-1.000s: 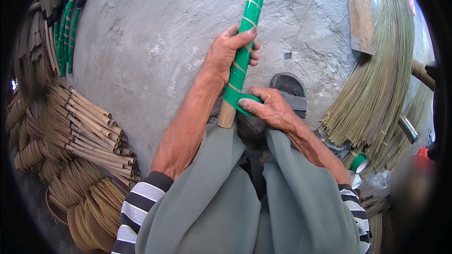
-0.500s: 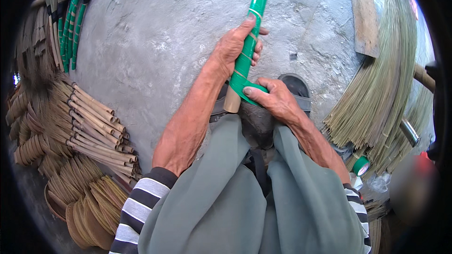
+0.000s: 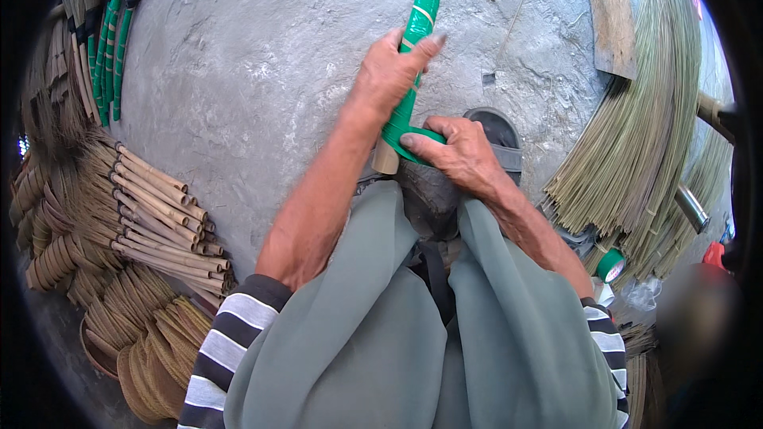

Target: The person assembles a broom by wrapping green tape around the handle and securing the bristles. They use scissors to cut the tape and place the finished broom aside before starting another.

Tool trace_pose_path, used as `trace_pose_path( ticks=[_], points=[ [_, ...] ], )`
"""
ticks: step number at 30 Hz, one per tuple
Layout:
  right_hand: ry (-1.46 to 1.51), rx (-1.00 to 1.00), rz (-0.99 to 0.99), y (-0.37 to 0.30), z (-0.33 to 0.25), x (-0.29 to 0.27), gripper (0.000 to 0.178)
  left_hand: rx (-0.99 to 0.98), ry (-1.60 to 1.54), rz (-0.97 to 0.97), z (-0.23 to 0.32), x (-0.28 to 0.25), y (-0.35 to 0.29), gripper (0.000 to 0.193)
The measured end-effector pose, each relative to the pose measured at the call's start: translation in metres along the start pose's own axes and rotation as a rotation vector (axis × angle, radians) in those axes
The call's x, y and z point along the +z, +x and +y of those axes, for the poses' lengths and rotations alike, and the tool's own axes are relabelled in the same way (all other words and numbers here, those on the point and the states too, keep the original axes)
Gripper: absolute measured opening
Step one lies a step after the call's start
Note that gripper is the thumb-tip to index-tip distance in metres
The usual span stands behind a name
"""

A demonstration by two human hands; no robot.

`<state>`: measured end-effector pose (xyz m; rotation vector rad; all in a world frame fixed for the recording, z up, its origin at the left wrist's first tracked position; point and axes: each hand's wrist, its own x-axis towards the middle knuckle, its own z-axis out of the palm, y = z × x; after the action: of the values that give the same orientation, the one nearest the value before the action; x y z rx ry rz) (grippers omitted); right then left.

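Note:
A broom handle (image 3: 422, 20), wound in shiny green tape with pale bands at intervals, slants down from the top edge toward my knees. My left hand (image 3: 387, 71) is closed around it partway up, with the thumb lying across the front. Bare tan material shows at the handle's lower end (image 3: 385, 160). Just beside that end, my right hand (image 3: 461, 151) pinches a stretch of green tape (image 3: 425, 137) between thumb and fingers. The tape runs from the handle into this grip, and its far end is hidden by the hand.
Bundled straw (image 3: 628, 151) and a wooden board (image 3: 612, 16) lie at the right, near a green tape roll (image 3: 610, 265). To the left are stacked broom handles (image 3: 171, 222), coiled braids (image 3: 151, 349) and green-handled brooms (image 3: 110, 56). A dark sandal (image 3: 497, 131) shows beyond my right hand.
The handle's lower end has shifted slightly left and up. My left hand has turned, its thumb now across the handle. My right hand keeps its pinch on the tape, slightly farther from me.

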<state>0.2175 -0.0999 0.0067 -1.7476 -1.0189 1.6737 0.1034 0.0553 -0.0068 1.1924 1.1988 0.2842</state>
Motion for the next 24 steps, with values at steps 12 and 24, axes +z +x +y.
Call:
trace_pose_path(
  ticks=[12, 24],
  points=[
    [-0.297, -0.169, 0.063, 0.012, -0.009, 0.014, 0.055, 0.069, 0.327, 0.162, -0.016, -0.005, -0.001, 0.055],
    [-0.358, -0.213, 0.084, 0.019, -0.008, 0.025, 0.056, -0.100, -0.049, 0.073, -0.015, -0.012, -0.011, 0.055]
  ],
)
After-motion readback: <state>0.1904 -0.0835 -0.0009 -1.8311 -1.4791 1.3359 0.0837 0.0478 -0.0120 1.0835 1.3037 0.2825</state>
